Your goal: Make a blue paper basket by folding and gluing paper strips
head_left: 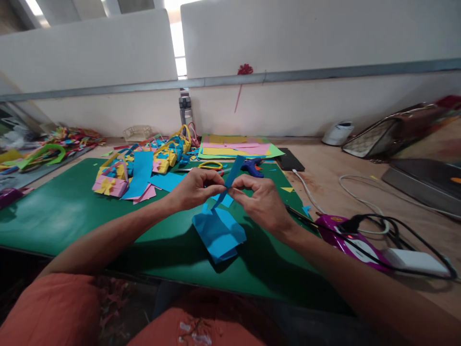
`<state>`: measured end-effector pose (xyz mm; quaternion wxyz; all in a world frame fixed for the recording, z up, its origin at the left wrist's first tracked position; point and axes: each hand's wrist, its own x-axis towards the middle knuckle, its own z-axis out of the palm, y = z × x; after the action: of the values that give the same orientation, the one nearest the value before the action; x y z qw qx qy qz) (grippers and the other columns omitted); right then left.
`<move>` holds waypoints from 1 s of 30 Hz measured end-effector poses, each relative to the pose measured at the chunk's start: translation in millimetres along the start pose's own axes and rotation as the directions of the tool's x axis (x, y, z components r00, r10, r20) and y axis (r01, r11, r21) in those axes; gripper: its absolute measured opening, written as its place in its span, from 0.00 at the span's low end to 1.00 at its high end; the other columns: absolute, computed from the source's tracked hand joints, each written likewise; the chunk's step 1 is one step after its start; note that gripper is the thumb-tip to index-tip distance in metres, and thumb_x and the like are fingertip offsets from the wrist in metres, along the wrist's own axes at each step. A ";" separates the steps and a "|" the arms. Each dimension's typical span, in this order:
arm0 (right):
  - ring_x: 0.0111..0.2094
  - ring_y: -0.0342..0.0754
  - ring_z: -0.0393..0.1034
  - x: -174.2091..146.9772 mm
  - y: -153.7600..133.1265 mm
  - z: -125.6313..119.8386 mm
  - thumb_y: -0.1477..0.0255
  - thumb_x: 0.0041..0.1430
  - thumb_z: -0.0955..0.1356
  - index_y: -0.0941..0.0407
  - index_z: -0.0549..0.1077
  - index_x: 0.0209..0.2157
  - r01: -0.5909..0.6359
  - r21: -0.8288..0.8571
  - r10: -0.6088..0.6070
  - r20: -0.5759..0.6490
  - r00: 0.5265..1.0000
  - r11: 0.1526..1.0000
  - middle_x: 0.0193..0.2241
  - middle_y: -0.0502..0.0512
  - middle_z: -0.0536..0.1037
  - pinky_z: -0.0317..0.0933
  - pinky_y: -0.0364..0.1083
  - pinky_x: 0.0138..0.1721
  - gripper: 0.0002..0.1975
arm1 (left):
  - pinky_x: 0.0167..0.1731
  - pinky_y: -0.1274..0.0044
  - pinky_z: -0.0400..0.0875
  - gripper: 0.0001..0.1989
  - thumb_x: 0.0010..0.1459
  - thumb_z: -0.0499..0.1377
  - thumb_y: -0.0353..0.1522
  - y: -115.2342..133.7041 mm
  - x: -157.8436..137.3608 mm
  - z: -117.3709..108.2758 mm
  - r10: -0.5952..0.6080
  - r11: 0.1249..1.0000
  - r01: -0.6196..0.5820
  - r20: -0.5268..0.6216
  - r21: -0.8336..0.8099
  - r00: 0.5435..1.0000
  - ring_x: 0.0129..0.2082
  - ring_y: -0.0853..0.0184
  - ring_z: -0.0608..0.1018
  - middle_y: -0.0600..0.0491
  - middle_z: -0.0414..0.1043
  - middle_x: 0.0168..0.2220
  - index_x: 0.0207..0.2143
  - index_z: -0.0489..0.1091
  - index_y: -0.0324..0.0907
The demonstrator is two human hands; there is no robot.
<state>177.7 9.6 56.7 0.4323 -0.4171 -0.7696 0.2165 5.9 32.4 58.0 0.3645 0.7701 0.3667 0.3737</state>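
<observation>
A narrow blue paper strip [235, 170] is pinched between my two hands above the green mat. My left hand [196, 186] grips its left edge with thumb and forefinger. From the other side, my right hand [257, 198] pinches the same strip near its middle. Just below lies a folded blue paper piece [219, 233] on the mat; the strip's lower end reaches its upper edge, and I cannot tell whether the two are joined. Beyond my hands are yellow-handled scissors [210, 165] and a blue glue gun [252, 167].
Small paper baskets [111, 180] and blue sheets [139, 174] crowd the green mat [72, 211] at left. Coloured paper [237, 146] is stacked at the back, beside a dark phone [291, 159]. A purple power strip [349, 240] with cables lies right; a bag [382, 129] stands behind.
</observation>
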 end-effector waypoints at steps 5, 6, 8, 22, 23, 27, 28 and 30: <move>0.25 0.43 0.63 -0.1 1.1 0.8 0.73 0.51 0.65 0.57 0.68 0.20 0.015 0.007 -0.015 0.013 1.000 1.000 0.22 0.49 0.71 0.57 0.43 0.29 0.08 | 0.17 0.83 0.50 0.06 0.47 0.58 0.32 2.0 -1.8 0.8 -0.030 0.999 0.031 0.035 -0.037 0.999 0.17 0.77 0.57 0.59 0.57 0.17 0.23 0.67 0.36; 0.25 0.43 0.63 0.1 1.3 0.8 0.73 0.51 0.65 0.57 0.68 0.20 0.017 0.006 -0.017 0.014 1.000 1.000 0.22 0.49 0.72 0.57 0.43 0.29 0.08 | 0.17 0.83 0.49 0.06 0.47 0.58 0.32 3.0 -2.1 0.7 -0.040 0.998 0.042 0.042 -0.045 0.998 0.17 0.77 0.57 0.59 0.57 0.17 0.23 0.67 0.36; 0.25 0.43 0.64 0.3 1.8 0.7 0.73 0.51 0.65 0.56 0.68 0.20 0.020 0.002 -0.020 0.014 1.000 1.000 0.22 0.49 0.72 0.57 0.43 0.29 0.08 | 0.17 0.82 0.49 0.06 0.47 0.58 0.32 4.4 -2.5 0.5 -0.056 0.997 0.058 0.052 -0.057 0.997 0.17 0.77 0.57 0.59 0.58 0.17 0.23 0.68 0.36; 0.23 0.42 0.62 1.9 1.3 -0.6 0.75 0.49 0.65 0.57 0.68 0.19 -0.021 0.004 0.021 -0.039 0.999 1.000 0.20 0.47 0.70 0.58 0.43 0.30 0.08 | 0.21 0.81 0.55 0.13 0.58 0.48 0.37 -6.3 1.1 1.4 0.089 0.988 -0.072 -0.122 0.137 0.989 0.20 0.74 0.59 0.58 0.56 0.20 0.22 0.56 0.41; 0.23 0.42 0.62 1.6 1.4 -0.3 0.75 0.49 0.65 0.57 0.68 0.19 -0.021 0.006 0.022 -0.038 0.999 1.000 0.20 0.47 0.71 0.58 0.43 0.30 0.08 | 0.21 0.80 0.54 0.15 0.59 0.47 0.39 -7.5 1.0 2.4 0.108 0.975 -0.079 -0.129 0.208 0.986 0.20 0.74 0.59 0.58 0.56 0.19 0.21 0.55 0.41; 0.24 0.42 0.63 1.2 1.8 0.1 0.74 0.50 0.66 0.57 0.70 0.20 -0.025 0.024 0.026 -0.034 0.999 0.999 0.20 0.48 0.71 0.58 0.43 0.30 0.07 | 0.21 0.79 0.51 0.21 0.61 0.43 0.42 -10.3 0.5 4.4 0.161 0.923 -0.114 -0.101 0.367 0.982 0.19 0.73 0.58 0.57 0.53 0.16 0.18 0.54 0.41; 0.24 0.42 0.63 1.2 1.9 0.2 0.74 0.50 0.66 0.57 0.70 0.20 -0.026 0.026 0.026 -0.032 0.999 0.999 0.20 0.48 0.71 0.58 0.43 0.30 0.07 | 0.22 0.79 0.53 0.21 0.61 0.43 0.41 -10.6 0.3 4.3 0.184 0.918 -0.140 -0.086 0.371 0.979 0.19 0.72 0.59 0.57 0.55 0.18 0.19 0.55 0.41; 0.24 0.42 0.62 1.5 2.4 0.3 0.74 0.50 0.66 0.57 0.69 0.20 -0.025 0.023 0.026 -0.030 0.999 0.999 0.20 0.48 0.70 0.57 0.43 0.29 0.07 | 0.25 0.79 0.56 0.17 0.61 0.45 0.40 -11.1 -0.1 4.1 0.240 0.909 -0.211 -0.039 0.359 0.970 0.23 0.71 0.63 0.56 0.60 0.22 0.24 0.60 0.41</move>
<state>178.1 12.1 55.6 0.4457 -0.4252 -0.7551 0.2245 6.1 36.2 46.8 0.1595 0.8440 0.3509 0.3729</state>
